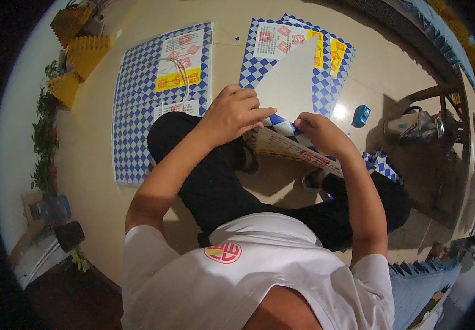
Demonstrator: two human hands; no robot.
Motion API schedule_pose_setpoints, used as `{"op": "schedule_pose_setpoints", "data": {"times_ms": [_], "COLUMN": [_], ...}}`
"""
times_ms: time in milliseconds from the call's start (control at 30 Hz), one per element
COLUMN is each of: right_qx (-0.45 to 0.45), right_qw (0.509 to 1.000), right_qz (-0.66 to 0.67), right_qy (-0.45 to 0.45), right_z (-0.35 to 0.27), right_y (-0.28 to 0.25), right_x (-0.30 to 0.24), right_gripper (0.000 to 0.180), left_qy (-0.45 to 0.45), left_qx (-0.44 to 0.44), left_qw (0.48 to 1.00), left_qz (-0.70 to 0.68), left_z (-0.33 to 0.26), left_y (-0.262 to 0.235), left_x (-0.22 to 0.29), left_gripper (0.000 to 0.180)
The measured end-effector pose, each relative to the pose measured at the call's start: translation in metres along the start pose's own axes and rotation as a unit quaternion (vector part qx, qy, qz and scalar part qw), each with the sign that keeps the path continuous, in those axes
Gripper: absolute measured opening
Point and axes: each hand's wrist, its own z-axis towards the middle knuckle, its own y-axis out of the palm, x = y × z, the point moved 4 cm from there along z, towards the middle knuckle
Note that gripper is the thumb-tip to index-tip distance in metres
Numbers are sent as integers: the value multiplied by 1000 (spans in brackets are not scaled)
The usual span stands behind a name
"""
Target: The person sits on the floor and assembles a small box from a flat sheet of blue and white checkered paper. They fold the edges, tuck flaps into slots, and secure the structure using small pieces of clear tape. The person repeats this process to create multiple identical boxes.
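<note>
Where 2 hands [233,114] [324,133] pinch, the sheet [288,99] (checkered) bends.

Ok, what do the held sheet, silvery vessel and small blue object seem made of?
Sheet: thin paper or plastic film, pale and smooth on one face, visibly bending. Vessel: probably polished metal, with bright reflections. Blue object: perhaps glossy plastic, from its shine.

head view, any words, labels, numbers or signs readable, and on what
None clearly readable.
White shirt: round red emblem, stylised marks unclear.
Left blue-checked sheeting: red print on white and yellow panels, too small.
Right blue-checked sheets: same, too small.
Held sheet: red print underneath, too blurred.
</note>
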Motion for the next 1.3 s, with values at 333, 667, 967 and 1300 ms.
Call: {"op": "schedule_pose_setpoints", "data": {"times_ms": [333, 667, 967, 1300], "right_qx": [-19, 261, 210, 211], "right_qw": [1000, 861, 867, 882], "right_qz": [11, -310, -351, -378], "right_qy": [-17, -306, -285, -187], "right_z": [12, -30, -57, -105], "right_y": [5, 25, -3, -80], "right_x": [0, -32, 7, 52], "right_gripper": [25, 23, 10, 13], "left_qy": [33, 20, 19, -23], "left_qx": [-4, 13, -5, 13], "left_qw": [999, 1000, 1000, 999], "left_qz": [25, 6, -14, -20], "left_z": [-3, 1, 4, 0], "left_y": [10, 8, 9, -1], "left_x": [13, 15, 33, 18], "left_gripper": [37, 12, 4, 3]}}
